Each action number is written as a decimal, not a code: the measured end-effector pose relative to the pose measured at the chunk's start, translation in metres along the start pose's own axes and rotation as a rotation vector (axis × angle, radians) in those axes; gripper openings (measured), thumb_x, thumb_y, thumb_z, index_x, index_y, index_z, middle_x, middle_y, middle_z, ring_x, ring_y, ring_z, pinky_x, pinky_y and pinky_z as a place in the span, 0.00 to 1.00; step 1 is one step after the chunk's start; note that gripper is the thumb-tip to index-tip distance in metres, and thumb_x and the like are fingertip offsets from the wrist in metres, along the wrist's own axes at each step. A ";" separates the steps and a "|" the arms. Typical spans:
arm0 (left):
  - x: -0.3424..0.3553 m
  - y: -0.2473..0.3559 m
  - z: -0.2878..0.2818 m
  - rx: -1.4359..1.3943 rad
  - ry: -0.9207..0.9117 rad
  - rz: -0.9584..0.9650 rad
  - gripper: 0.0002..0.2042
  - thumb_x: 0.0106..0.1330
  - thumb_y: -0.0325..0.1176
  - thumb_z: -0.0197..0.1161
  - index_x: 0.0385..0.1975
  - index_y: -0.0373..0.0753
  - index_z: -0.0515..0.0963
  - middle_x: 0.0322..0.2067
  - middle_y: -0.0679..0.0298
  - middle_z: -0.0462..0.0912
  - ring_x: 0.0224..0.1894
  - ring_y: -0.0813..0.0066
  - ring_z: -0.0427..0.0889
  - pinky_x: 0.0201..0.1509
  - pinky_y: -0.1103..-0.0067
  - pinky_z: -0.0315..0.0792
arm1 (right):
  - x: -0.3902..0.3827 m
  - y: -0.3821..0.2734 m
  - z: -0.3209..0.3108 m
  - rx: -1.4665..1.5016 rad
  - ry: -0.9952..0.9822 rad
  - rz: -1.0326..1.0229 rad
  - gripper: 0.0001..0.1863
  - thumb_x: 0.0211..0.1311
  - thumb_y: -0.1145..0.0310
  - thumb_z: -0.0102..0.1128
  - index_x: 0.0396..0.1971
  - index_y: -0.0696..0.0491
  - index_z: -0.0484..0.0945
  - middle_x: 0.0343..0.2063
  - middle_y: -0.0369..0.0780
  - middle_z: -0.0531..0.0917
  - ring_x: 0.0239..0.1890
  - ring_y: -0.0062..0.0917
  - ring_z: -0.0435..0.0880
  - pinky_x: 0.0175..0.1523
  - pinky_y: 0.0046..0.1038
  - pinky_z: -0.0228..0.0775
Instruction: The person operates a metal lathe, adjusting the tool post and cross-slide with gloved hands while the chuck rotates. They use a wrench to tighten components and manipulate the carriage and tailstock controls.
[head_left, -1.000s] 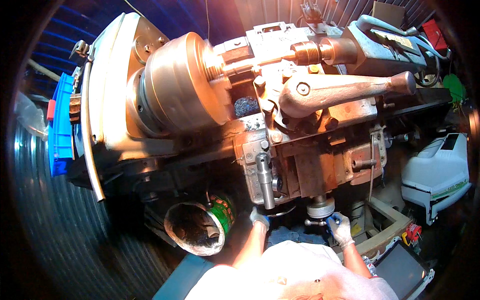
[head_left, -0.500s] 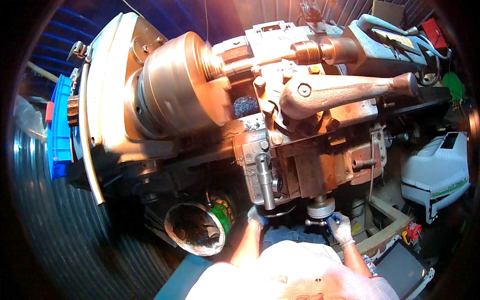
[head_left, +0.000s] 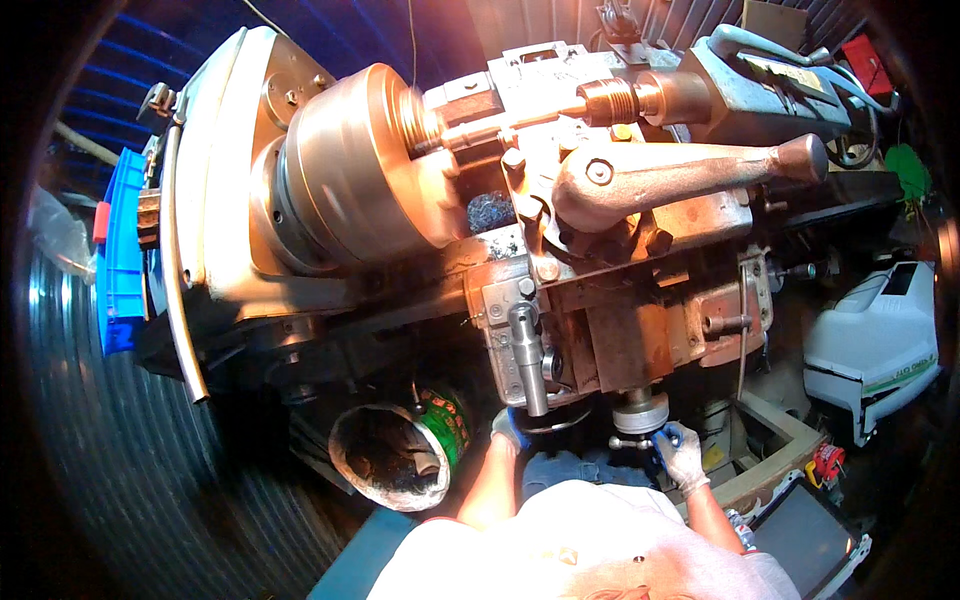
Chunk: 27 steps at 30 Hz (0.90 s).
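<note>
My left hand (head_left: pixel 508 428), in a white and blue glove, is at the left side of the carriage handwheel (head_left: pixel 560 424); its fingers curl at the rim and are partly hidden. My gloved right hand (head_left: pixel 682 455) is closed on the crank handle (head_left: pixel 634 442) below the cross-slide dial (head_left: pixel 642 414). On the lathe, the chuck (head_left: pixel 350 170) is blurred with rotation. A slim metal shaft (head_left: pixel 520 120) runs from it to the ribbed live centre (head_left: pixel 608 102). The tool post with its big lever (head_left: pixel 690 180) sits just in front of the shaft.
A bucket with a green side (head_left: pixel 445 428) stands left of my left arm. A blue plastic tray (head_left: pixel 124 260) is at the far left. The tailstock (head_left: pixel 770 95) is at the back right. A white plastic machine housing (head_left: pixel 872 345) and a dark-screened panel (head_left: pixel 802 540) lie to the right.
The tool post and its lever have shifted slightly away and left. My hands stay at the same controls, and the chuck is blurred in both frames.
</note>
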<state>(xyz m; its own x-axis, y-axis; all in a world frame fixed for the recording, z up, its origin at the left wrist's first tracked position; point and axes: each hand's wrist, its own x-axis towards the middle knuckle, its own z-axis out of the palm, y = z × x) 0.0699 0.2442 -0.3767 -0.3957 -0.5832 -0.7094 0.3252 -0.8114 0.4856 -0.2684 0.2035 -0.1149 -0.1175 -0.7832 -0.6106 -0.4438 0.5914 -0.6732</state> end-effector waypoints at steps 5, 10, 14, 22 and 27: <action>-0.008 0.007 0.000 0.090 0.080 -0.001 0.18 0.71 0.36 0.47 0.58 0.42 0.71 0.54 0.58 0.78 0.54 0.65 0.75 0.59 0.72 0.70 | 0.004 0.019 0.002 -0.009 0.013 -0.039 0.09 0.55 0.69 0.63 0.25 0.60 0.77 0.17 0.40 0.75 0.22 0.19 0.72 0.28 0.29 0.66; -0.010 0.010 -0.007 0.034 0.163 -0.074 0.19 0.69 0.39 0.48 0.56 0.41 0.72 0.52 0.57 0.78 0.54 0.65 0.76 0.59 0.70 0.71 | 0.001 0.004 0.002 0.039 0.013 -0.016 0.09 0.56 0.69 0.63 0.26 0.59 0.77 0.17 0.39 0.75 0.22 0.18 0.71 0.28 0.28 0.66; -0.011 0.011 -0.007 0.005 0.202 -0.086 0.19 0.69 0.42 0.49 0.55 0.40 0.73 0.51 0.56 0.79 0.53 0.65 0.76 0.59 0.68 0.71 | -0.001 -0.005 -0.001 -0.003 0.012 -0.056 0.09 0.56 0.69 0.63 0.26 0.59 0.77 0.17 0.39 0.76 0.22 0.17 0.72 0.28 0.28 0.66; -0.008 0.013 -0.011 -0.043 0.244 -0.096 0.21 0.67 0.47 0.50 0.52 0.39 0.75 0.49 0.54 0.80 0.52 0.65 0.77 0.58 0.66 0.71 | -0.001 -0.005 0.000 -0.002 0.019 -0.045 0.09 0.56 0.68 0.63 0.26 0.59 0.77 0.17 0.39 0.76 0.21 0.18 0.72 0.28 0.28 0.66; -0.003 0.008 -0.019 -0.136 0.261 -0.083 0.23 0.66 0.50 0.51 0.50 0.38 0.77 0.48 0.53 0.80 0.51 0.66 0.77 0.58 0.64 0.72 | 0.002 0.008 0.000 -0.044 0.010 -0.023 0.10 0.55 0.68 0.64 0.27 0.60 0.78 0.18 0.42 0.77 0.23 0.20 0.74 0.30 0.29 0.68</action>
<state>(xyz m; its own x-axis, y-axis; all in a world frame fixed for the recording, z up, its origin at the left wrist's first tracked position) 0.0898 0.2403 -0.3809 -0.1973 -0.4716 -0.8595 0.4205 -0.8327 0.3604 -0.2721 0.2068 -0.1219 -0.1153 -0.7983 -0.5912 -0.4853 0.5645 -0.6677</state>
